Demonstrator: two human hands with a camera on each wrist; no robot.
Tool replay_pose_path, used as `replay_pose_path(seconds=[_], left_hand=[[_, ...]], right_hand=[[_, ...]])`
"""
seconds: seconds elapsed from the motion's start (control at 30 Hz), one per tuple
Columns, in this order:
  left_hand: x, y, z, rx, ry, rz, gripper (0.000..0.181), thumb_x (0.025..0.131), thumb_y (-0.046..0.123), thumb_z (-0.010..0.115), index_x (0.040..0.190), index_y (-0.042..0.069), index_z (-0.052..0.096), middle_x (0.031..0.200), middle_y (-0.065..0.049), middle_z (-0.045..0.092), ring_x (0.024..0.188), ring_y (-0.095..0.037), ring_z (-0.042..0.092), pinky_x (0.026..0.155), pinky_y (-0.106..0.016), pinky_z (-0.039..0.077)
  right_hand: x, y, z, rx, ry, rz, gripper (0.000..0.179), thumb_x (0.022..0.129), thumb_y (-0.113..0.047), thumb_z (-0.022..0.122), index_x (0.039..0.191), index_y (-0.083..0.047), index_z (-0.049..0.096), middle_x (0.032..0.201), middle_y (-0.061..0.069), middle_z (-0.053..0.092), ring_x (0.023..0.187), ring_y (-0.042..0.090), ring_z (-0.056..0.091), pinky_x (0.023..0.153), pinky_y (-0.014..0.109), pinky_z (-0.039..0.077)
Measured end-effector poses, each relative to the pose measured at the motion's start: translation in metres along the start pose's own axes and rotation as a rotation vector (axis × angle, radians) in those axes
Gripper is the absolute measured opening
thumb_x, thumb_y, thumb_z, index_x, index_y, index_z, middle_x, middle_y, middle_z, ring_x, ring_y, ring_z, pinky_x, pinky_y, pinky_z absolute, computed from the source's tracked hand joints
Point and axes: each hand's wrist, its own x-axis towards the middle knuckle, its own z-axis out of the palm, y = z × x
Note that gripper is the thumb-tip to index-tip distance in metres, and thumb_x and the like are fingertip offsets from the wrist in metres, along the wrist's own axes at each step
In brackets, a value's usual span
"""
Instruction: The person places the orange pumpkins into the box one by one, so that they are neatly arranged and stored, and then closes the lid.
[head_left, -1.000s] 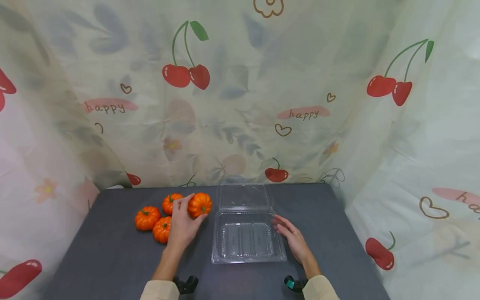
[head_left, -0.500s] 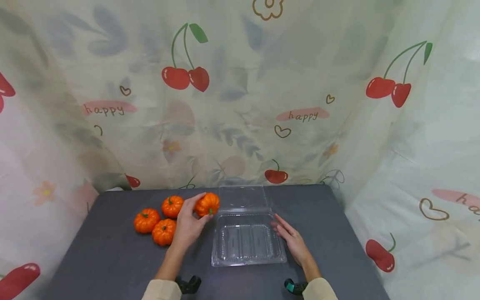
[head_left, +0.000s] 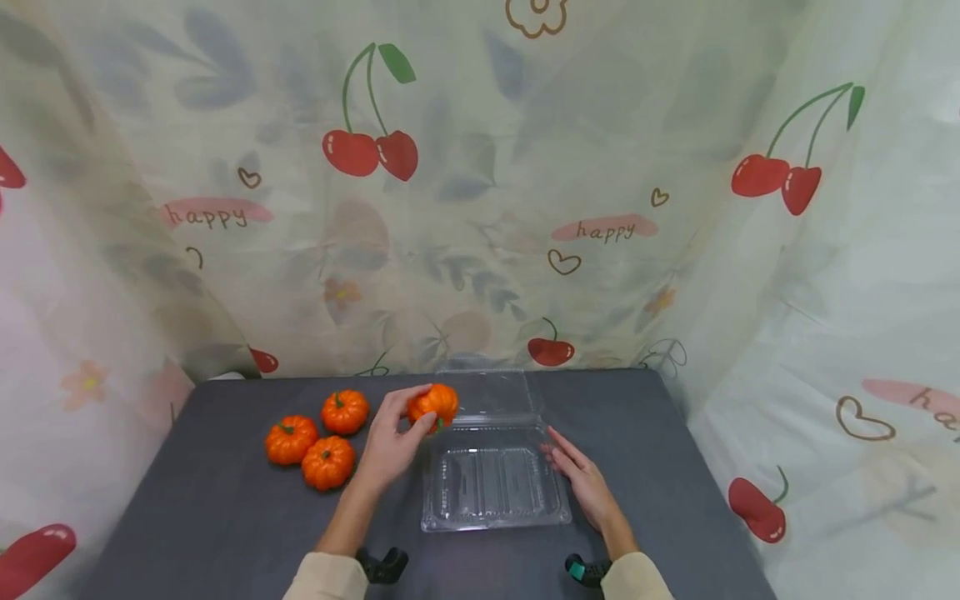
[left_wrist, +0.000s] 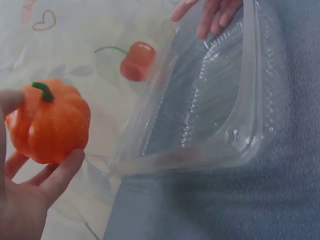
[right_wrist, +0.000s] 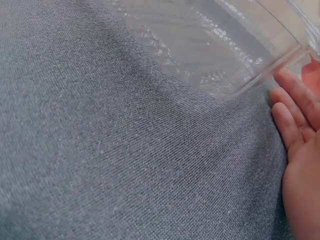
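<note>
My left hand point(head_left: 392, 442) grips a small orange pumpkin point(head_left: 437, 402) between thumb and fingers, its green stem point(left_wrist: 44, 91) showing in the left wrist view. The pumpkin is held up near the back left of a clear plastic clamshell box point(head_left: 495, 479), whose lid point(head_left: 487, 392) stands open toward the back. Nothing lies inside the box. At the box's right side is my right hand point(head_left: 587, 483), fingers mostly straight. In the right wrist view its fingertips point(right_wrist: 281, 75) are at the box's edge; whether they touch I cannot tell.
Three more orange pumpkins, a back one point(head_left: 345, 412), a left one point(head_left: 291, 440) and a front one point(head_left: 328, 463), sit on the dark grey table point(head_left: 225, 517) left of the box. A cherry-print curtain point(head_left: 480, 208) hangs behind and along both sides.
My left hand has carried the pumpkin to the right, from beside the other pumpkins toward the box's back left. My right hand has stayed at the box's right side.
</note>
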Motion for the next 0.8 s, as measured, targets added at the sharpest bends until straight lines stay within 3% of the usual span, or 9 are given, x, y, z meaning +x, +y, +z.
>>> replay_pose_path(seconds=[0.23,0.53,0.8], left_hand=[[0.005,0.004,0.009,-0.037,-0.002,0.012,0.046,0.088,0.018,0.081,0.131,0.025,0.067,0.131,-0.009,0.058,0.108,-0.026,0.059,0.069,-0.023,0.051],[0.01,0.008,0.021,-0.036,-0.017,-0.037,0.047,0.085,0.019,0.084,0.128,0.023,0.067,0.124,-0.007,0.061,0.107,-0.023,0.063,0.073,-0.023,0.051],[0.014,0.012,0.033,-0.011,-0.064,-0.018,0.045,0.085,0.023,0.084,0.127,0.028,0.069,0.121,-0.003,0.064,0.109,-0.023,0.063,0.08,-0.032,0.051]], right_hand=[[-0.001,-0.001,0.001,0.007,0.0,-0.009,0.05,0.104,-0.044,0.054,0.152,-0.033,0.047,0.147,0.006,0.061,0.136,0.025,0.057,0.099,0.019,0.049],[-0.002,0.0,0.0,-0.001,-0.001,-0.003,0.048,0.104,-0.044,0.054,0.151,-0.035,0.048,0.146,0.005,0.061,0.139,0.027,0.055,0.106,0.025,0.047],[-0.001,-0.001,0.003,-0.042,0.002,-0.02,0.048,0.104,-0.045,0.054,0.15,-0.036,0.049,0.144,0.002,0.063,0.141,0.026,0.053,0.118,0.05,0.04]])
